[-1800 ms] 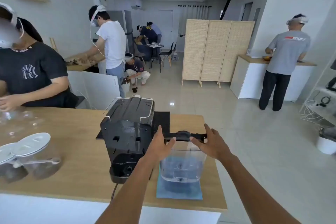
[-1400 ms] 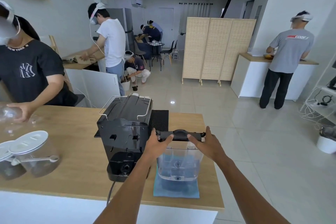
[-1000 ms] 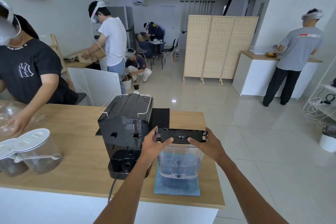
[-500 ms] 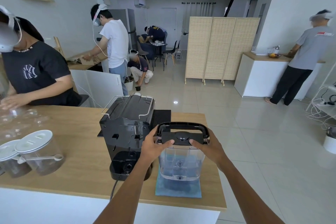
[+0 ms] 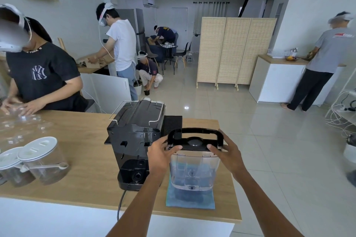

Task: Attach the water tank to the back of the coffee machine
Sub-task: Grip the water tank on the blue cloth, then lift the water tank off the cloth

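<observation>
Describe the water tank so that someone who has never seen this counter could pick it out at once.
Start at the wooden counter and find the black coffee machine near its middle. Just right of it, above a blue cloth, both hands grip the water tank: left hand, right hand. Unlike the round white-lidded jars at the counter's left, it is a squarish clear container with a black lid and raised black handle.

Both hands grip the water tank beside the coffee machine.
</observation>
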{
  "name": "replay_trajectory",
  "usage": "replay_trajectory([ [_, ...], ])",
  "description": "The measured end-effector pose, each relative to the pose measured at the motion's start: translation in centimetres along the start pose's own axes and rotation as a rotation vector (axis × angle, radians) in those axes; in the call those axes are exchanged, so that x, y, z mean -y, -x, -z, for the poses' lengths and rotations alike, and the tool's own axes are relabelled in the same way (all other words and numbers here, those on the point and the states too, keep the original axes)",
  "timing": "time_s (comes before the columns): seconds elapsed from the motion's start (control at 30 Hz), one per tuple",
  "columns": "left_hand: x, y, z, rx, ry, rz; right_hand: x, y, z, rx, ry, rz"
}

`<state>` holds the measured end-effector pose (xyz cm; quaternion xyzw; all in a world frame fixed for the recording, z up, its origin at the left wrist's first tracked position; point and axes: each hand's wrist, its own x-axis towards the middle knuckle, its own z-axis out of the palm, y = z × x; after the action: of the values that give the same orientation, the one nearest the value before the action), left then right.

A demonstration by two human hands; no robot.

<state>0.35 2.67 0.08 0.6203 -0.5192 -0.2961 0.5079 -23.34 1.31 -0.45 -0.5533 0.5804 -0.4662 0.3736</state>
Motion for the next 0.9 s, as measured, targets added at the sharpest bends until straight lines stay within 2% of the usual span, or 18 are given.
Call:
replay_trajectory([
  [0.13,-0.2,0.4,0.0,-0.032,0.042,-0.021,0.7,0.0,-0.6,0.021,0.004,-0.054],
  [0.33,-0.3,0.4,-0.2,-0.034,-0.063,0.013,1.1,0.0,-1.0,0.018,0.001,-0.093],
  [0.5,-1.2,-0.4,-1.3,0.197,0.047,0.171,1.3,0.0,-1.2,-0.002,-0.021,-0.095],
  [0.9,0.5,-0.2,-1.2,0.229,0.105,0.181,0.4,0.8,-0.3,0.124,-0.001,-0.075],
])
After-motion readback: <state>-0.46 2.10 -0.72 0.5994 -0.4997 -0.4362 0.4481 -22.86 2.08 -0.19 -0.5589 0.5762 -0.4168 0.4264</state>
